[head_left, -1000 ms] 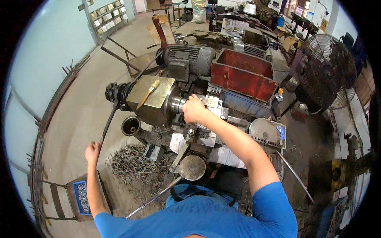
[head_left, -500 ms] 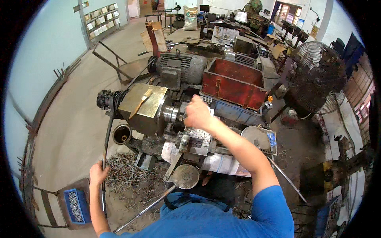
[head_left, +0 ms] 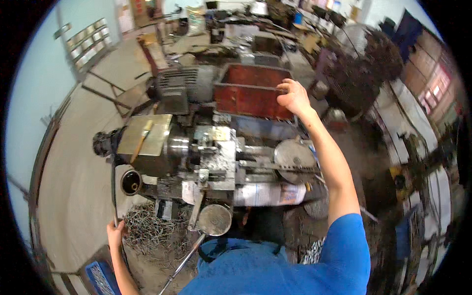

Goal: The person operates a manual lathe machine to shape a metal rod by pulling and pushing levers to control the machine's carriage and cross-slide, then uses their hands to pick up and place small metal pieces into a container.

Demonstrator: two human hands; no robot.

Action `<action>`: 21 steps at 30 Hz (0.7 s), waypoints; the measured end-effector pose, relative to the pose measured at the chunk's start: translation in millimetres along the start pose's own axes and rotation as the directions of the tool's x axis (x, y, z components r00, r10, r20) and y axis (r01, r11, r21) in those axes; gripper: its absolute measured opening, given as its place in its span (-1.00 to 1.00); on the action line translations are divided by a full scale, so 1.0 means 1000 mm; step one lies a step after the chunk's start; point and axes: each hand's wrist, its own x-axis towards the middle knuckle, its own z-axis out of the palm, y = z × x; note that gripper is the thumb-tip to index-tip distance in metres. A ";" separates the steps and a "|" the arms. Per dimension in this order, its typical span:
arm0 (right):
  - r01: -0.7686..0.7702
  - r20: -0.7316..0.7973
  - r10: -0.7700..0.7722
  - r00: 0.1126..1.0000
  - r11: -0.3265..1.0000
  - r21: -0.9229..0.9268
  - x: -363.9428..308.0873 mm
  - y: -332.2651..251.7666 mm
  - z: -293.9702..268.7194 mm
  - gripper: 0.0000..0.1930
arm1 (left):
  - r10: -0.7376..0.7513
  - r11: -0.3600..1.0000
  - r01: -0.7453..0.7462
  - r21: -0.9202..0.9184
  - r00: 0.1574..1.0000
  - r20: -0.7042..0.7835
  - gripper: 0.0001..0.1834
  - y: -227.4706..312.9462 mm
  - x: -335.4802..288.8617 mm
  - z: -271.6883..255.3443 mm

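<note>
My left hand [head_left: 115,233] is closed round a long dark rod [head_left: 113,191] at the lower left, beside the machine's headstock. My right hand [head_left: 295,101] is raised over the right front rim of a red bin [head_left: 250,102]. Its fingers are curled toward the thumb; anything between them is too small or blurred to make out. A small lathe-like machine stands before me, with a shiny spindle [head_left: 178,146] and a tool slide [head_left: 216,160]. On the headstock's brass-coloured cover plate [head_left: 160,129] lies a brush [head_left: 141,141].
Dark metal pieces [head_left: 147,226] lie heaped on the floor at lower left, near a blue crate [head_left: 98,278]. A round weight [head_left: 215,220] hangs close to my body. Behind the machine is a motor [head_left: 182,88]; a large fan [head_left: 364,73] stands right.
My right hand has gone from the spindle up and right to the red bin. My left hand stays on the rod. The whole view has shifted, so the machine appears further left.
</note>
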 end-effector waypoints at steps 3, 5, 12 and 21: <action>-0.002 -0.043 0.006 0.999 0.997 0.080 -0.071 0.044 -0.019 -0.59 | -0.048 0.987 0.056 -0.153 0.998 0.051 -0.76 0.003 0.001 0.005; -0.184 0.059 0.180 0.982 0.980 0.075 -0.136 0.057 -0.052 -0.56 | -0.092 0.989 0.104 -0.106 0.990 0.109 -0.70 -0.017 0.006 -0.011; -0.792 0.152 0.805 0.573 0.592 -0.150 -0.411 0.119 -0.115 -0.71 | -0.191 0.939 0.280 -0.200 0.909 0.371 -0.56 -0.018 0.025 -0.016; -0.720 0.254 0.921 0.296 0.390 -0.574 -0.613 0.127 -0.051 -0.65 | -0.210 0.925 0.281 -0.257 0.940 0.270 -0.52 -0.036 0.038 -0.020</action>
